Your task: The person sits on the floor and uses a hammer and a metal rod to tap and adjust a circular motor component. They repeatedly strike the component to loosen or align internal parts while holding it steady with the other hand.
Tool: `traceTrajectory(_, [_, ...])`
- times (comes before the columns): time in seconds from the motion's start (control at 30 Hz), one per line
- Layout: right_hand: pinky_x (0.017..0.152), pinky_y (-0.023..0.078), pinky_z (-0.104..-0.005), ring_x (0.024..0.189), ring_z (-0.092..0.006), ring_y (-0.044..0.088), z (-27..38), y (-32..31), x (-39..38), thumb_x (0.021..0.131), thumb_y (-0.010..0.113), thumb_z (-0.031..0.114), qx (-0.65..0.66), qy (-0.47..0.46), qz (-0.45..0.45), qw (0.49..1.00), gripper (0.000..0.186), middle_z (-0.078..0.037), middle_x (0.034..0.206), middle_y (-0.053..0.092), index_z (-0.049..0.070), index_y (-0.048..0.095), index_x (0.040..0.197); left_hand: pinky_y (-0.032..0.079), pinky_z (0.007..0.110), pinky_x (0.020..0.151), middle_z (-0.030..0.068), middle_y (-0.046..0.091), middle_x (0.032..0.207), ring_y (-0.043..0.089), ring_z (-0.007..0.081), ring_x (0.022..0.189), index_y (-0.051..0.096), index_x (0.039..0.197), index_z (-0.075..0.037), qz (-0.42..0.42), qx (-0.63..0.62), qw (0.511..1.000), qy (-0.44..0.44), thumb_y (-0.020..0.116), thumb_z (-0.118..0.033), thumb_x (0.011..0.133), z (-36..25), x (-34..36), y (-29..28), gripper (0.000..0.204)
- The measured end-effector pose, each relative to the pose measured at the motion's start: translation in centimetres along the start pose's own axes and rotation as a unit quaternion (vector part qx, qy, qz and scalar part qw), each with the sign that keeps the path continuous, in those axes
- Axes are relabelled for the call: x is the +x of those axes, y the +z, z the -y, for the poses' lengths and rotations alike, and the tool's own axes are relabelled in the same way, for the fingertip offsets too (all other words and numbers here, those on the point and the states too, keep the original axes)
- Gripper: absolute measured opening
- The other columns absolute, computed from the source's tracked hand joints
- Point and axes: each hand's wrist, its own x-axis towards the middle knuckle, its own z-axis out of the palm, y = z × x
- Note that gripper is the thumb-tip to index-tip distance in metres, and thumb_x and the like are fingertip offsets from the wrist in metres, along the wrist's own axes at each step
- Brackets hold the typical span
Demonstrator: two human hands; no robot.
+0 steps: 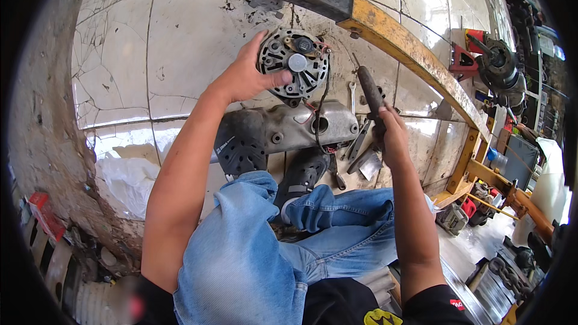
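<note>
A round grey alternator [307, 87] with slotted vents and a central cap stands with its face toward me, at the far side of a metal engine cover [289, 125]. My left hand [247, 75] grips its left edge, the thumb lying across the face and the fingers around the rim. A dark wire [326, 93] runs from its right side down over the cover. To the right, my right hand [393, 135] is closed around a soldering iron [371, 91] with a thick brown barrel. Its thin tip points up and left, apart from the alternator.
A wrench [353, 96], pliers [360, 139] and a scraper-like flat blade [368, 164] lie on the tiles right of the cover. A yellow steel hoist leg [415, 51] arches across the far right. White plastic [127, 180] lies at left. My shoes [301, 177] are close to the cover.
</note>
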Motion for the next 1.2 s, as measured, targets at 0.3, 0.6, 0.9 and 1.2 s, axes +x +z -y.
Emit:
traceTrajectory(0.3, [0.069, 0.052, -0.039, 0.076, -0.0159, 0.063, -2.7, 9.6, 2.3, 0.089, 0.068, 0.016, 0.267, 0.194, 0.125, 0.936, 0.011, -0.003, 0.085, 0.063, 0.008, 0.061, 0.092, 0.028, 0.043, 0.119, 0.0182, 0.036, 0.16, 0.031, 0.0314, 0.149, 0.033, 0.158, -0.011, 0.02, -0.126, 0.988, -0.092, 0.047, -0.073, 0.093, -2.5, 4.7, -0.4, 0.091])
traceTrajectory(0.6, [0.073, 0.051, -0.0353, 0.09, -0.0196, 0.065, -2.1, 14.3, 1.7, 0.088, 0.071, 0.011, 0.323, 0.101, 0.041, 0.94, 0.019, -0.007, 0.1, 0.066, 0.006, 0.06, 0.103, 0.037, 0.035, 0.112, 0.0173, 0.054, 0.147, 0.049, 0.0283, 0.137, 0.045, 0.152, -0.012, 0.013, -0.12, 0.985, -0.121, 0.054, -0.06, 0.096, 0.2, 4.9, -1.1, 0.074])
traceTrajectory(0.9, [0.06, 0.042, -0.0273, 0.067, -0.0099, 0.052, -1.7, 14.4, 0.4, 0.084, 0.074, 0.009, 0.216, -0.011, 0.024, 0.976, 0.023, 0.001, 0.08, 0.058, 0.008, 0.057, 0.1, 0.041, 0.033, 0.109, 0.0181, 0.059, 0.141, 0.054, 0.0256, 0.131, 0.047, 0.149, -0.007, 0.006, -0.103, 0.989, -0.102, 0.054, -0.055, 0.1, -1.3, 2.6, -0.3, 0.07])
traceTrajectory(1.2, [0.065, 0.046, -0.0281, 0.073, -0.0114, 0.057, 0.1, 10.1, 0.5, 0.082, 0.077, 0.015, 0.088, -0.015, 0.062, 0.994, 0.034, -0.003, 0.086, 0.064, 0.002, 0.061, 0.109, 0.043, 0.032, 0.103, 0.0147, 0.063, 0.128, 0.057, 0.0211, 0.119, 0.053, 0.14, -0.004, 0.031, -0.135, 0.985, -0.107, 0.06, -0.045, 0.097, -0.4, 1.0, -0.4, 0.06])
